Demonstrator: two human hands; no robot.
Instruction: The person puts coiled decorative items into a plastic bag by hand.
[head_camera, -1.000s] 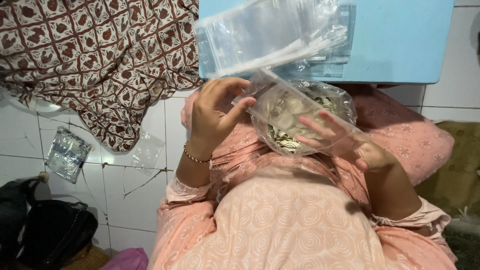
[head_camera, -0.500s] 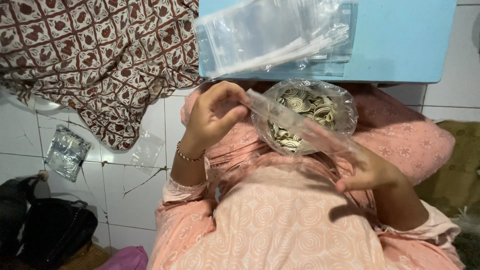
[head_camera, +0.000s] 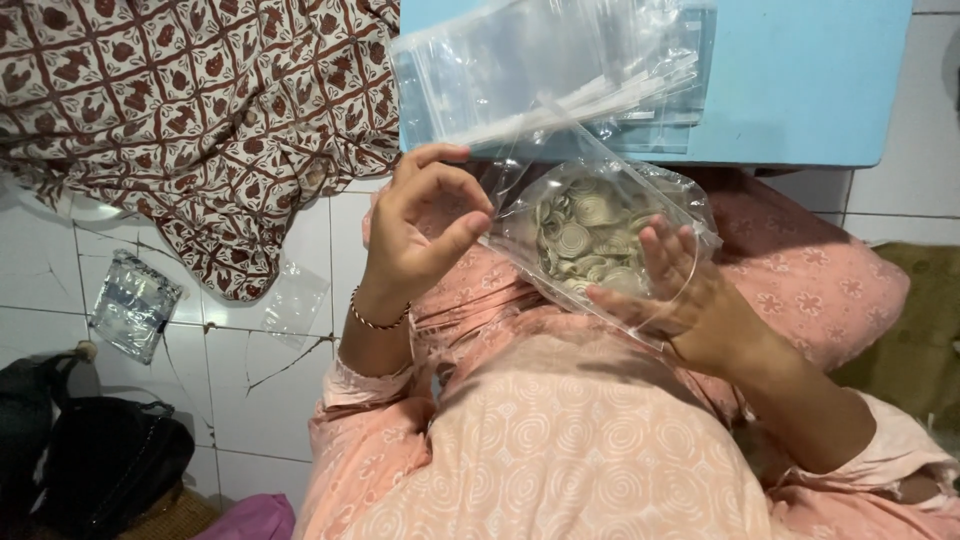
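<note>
Your left hand (head_camera: 420, 230) pinches the clear plastic bag of pale coiled pieces (head_camera: 590, 235) at its left edge, probably thumb against fingers; your right hand (head_camera: 690, 295) cups it from beneath, over your lap.

The bag (head_camera: 600, 240) is thin clear plastic, glossy and crinkled, and the coils (head_camera: 580, 230) inside look like matt, pale spirals of flat cord. At twelve o'clock a stack of empty bags (head_camera: 540, 70) is the same shiny film, lying on a smooth, matt blue bench (head_camera: 800, 80). The floor (head_camera: 250, 400) is glazed white tile, cracked. At ten o'clock, printed cloth (head_camera: 180, 110) looks soft and matt. The bracelet (head_camera: 375, 320) looks metallic.
</note>
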